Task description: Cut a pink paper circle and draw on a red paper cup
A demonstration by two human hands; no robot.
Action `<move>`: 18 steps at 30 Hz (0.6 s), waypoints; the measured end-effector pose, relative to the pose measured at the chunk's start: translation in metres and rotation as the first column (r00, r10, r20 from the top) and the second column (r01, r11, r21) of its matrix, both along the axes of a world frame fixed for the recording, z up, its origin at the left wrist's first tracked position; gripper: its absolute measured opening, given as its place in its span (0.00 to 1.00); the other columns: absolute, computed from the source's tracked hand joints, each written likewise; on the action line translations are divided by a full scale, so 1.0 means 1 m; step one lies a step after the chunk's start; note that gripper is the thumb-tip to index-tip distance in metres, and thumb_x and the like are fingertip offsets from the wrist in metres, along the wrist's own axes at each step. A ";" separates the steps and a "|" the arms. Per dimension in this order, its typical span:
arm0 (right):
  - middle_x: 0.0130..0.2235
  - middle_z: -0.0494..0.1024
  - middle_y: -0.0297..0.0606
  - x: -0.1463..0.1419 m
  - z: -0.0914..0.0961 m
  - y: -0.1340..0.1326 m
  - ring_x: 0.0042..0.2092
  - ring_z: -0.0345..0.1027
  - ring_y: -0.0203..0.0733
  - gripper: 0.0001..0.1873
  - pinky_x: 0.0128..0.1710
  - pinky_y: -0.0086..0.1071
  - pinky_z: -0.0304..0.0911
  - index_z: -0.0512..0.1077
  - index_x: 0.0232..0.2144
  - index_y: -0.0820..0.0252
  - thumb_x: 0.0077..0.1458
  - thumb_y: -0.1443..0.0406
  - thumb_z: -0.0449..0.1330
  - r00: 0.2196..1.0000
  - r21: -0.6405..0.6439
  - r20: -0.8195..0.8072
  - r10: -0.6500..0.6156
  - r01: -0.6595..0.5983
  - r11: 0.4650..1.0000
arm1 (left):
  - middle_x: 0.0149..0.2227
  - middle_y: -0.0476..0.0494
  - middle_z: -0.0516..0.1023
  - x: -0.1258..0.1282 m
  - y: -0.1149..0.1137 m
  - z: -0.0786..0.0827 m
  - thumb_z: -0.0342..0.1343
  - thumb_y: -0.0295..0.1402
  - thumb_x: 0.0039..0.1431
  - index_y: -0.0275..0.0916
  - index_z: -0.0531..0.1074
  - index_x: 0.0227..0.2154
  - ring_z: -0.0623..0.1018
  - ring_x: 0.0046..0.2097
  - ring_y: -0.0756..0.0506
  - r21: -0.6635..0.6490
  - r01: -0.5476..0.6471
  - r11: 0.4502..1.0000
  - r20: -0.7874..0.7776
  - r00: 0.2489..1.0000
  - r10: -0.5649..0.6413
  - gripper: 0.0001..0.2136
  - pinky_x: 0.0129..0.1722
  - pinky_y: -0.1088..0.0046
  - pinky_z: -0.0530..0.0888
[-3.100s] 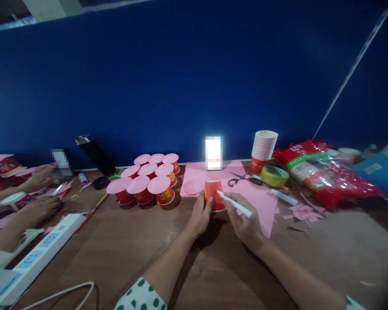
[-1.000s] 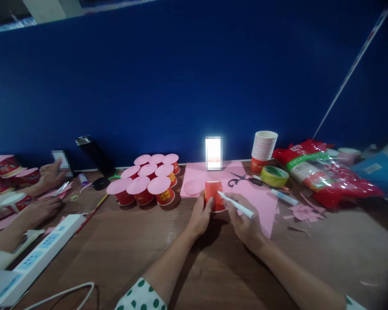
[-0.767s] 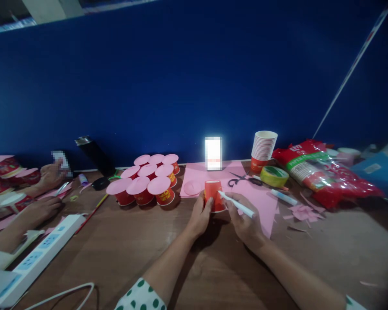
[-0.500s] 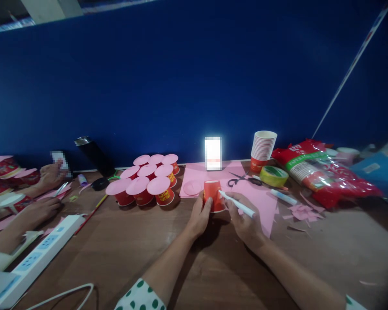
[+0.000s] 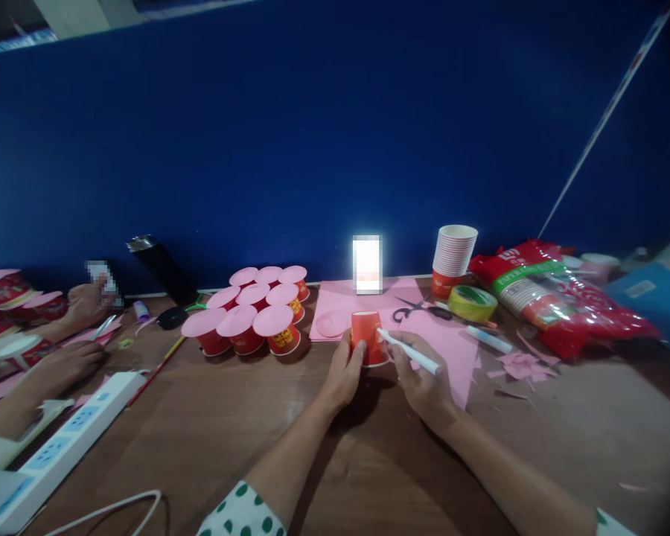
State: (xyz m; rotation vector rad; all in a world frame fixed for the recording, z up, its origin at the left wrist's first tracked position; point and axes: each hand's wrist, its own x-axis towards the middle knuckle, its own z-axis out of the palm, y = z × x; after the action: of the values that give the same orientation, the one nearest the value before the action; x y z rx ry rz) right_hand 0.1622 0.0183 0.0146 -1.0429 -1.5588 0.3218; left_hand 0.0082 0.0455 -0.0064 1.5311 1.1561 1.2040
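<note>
An upside-down red paper cup [image 5: 368, 335] stands on a sheet of pink paper [image 5: 452, 350] in the middle of the wooden table. My left hand [image 5: 345, 372] is wrapped round the cup's left side and holds it in place. My right hand [image 5: 424, 381] grips a white pen [image 5: 407, 351], whose tip touches the paper at the cup's right rim. A cut pink paper disc [image 5: 330, 324] lies just left of the cup.
Several red cups topped with pink discs [image 5: 254, 318] cluster at the left. Behind are a lit phone [image 5: 367, 263], a stack of cups [image 5: 454, 259], scissors [image 5: 418, 309], a tape roll [image 5: 472, 303], a glue stick [image 5: 490, 339], a red bag [image 5: 558, 296]. Another person's hands [image 5: 67, 357] work at far left beside a power strip [image 5: 50, 447].
Almost nothing: my hands, the cup and the pen stay in place. The other person's far hand at the left has shifted slightly.
</note>
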 end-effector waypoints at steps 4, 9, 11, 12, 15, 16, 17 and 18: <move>0.37 0.76 0.40 0.000 -0.001 0.000 0.36 0.72 0.41 0.09 0.37 0.33 0.68 0.71 0.41 0.60 0.62 0.65 0.53 1.000 0.000 0.000 0.002 -0.002 1.000 | 0.52 0.39 0.73 0.000 0.000 0.000 0.45 0.42 0.64 0.37 0.63 0.54 0.71 0.52 0.43 -0.008 0.002 1.000 -0.001 1.000 -0.002 0.20 0.55 0.65 0.64; 0.36 0.76 0.39 0.000 -0.001 0.000 0.35 0.71 0.40 0.08 0.36 0.32 0.68 0.71 0.41 0.60 0.62 0.65 0.53 1.000 -0.020 -0.012 0.002 -0.002 1.000 | 0.52 0.39 0.73 0.000 -0.001 0.001 0.45 0.41 0.64 0.37 0.63 0.54 0.70 0.54 0.42 -0.002 0.004 1.000 0.000 1.000 -0.004 0.20 0.55 0.65 0.64; 0.36 0.76 0.39 0.000 -0.001 0.001 0.36 0.71 0.40 0.08 0.37 0.32 0.68 0.71 0.41 0.60 0.61 0.65 0.53 1.000 -0.020 -0.008 0.002 -0.002 1.000 | 0.53 0.39 0.72 0.000 -0.001 0.002 0.45 0.41 0.64 0.37 0.64 0.54 0.70 0.54 0.42 0.002 0.009 1.000 0.005 1.000 -0.009 0.20 0.55 0.65 0.63; 0.36 0.76 0.39 0.000 -0.001 0.001 0.36 0.71 0.40 0.09 0.37 0.32 0.68 0.71 0.41 0.60 0.62 0.65 0.53 1.000 -0.019 -0.004 0.000 0.000 1.000 | 0.53 0.39 0.72 0.000 -0.001 0.001 0.45 0.41 0.64 0.37 0.64 0.54 0.70 0.54 0.42 0.006 0.010 1.000 0.009 1.000 -0.010 0.19 0.56 0.65 0.63; 0.36 0.76 0.40 0.000 0.000 0.000 0.36 0.72 0.40 0.09 0.37 0.33 0.68 0.71 0.41 0.60 0.62 0.65 0.53 1.000 -0.011 0.010 -0.008 0.008 1.000 | 0.53 0.39 0.72 0.000 0.000 0.000 0.45 0.41 0.64 0.37 0.63 0.54 0.70 0.54 0.43 0.015 0.008 1.000 0.011 1.000 -0.008 0.20 0.56 0.65 0.63; 0.36 0.76 0.40 0.000 0.000 0.000 0.36 0.72 0.40 0.09 0.37 0.33 0.68 0.71 0.40 0.60 0.62 0.65 0.53 1.000 -0.007 0.009 -0.009 0.010 1.000 | 0.53 0.39 0.72 0.000 0.000 0.000 0.45 0.41 0.64 0.37 0.63 0.54 0.70 0.54 0.43 0.016 0.007 1.000 0.010 1.000 -0.007 0.20 0.56 0.65 0.63; 0.36 0.76 0.39 -0.001 0.000 0.000 0.36 0.72 0.40 0.09 0.37 0.33 0.68 0.71 0.40 0.60 0.62 0.65 0.53 1.000 -0.003 0.004 -0.010 0.010 1.000 | 0.53 0.39 0.72 0.000 0.000 0.000 0.45 0.41 0.64 0.37 0.63 0.54 0.70 0.54 0.43 0.015 0.007 1.000 0.008 1.000 -0.008 0.20 0.56 0.65 0.63; 0.36 0.76 0.39 -0.001 0.000 0.000 0.35 0.72 0.40 0.09 0.36 0.32 0.68 0.71 0.40 0.60 0.62 0.65 0.53 1.000 -0.001 -0.002 -0.009 0.009 1.000 | 0.53 0.39 0.73 0.000 0.000 0.000 0.45 0.41 0.64 0.37 0.63 0.54 0.70 0.54 0.43 0.013 0.008 1.000 0.007 1.000 -0.008 0.20 0.56 0.65 0.63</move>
State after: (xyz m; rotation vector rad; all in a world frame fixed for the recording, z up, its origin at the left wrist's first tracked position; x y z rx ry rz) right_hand 0.1616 0.0179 0.0146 -1.0501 -1.5519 0.3170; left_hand 0.0080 0.0456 -0.0067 1.5382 1.1386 1.2135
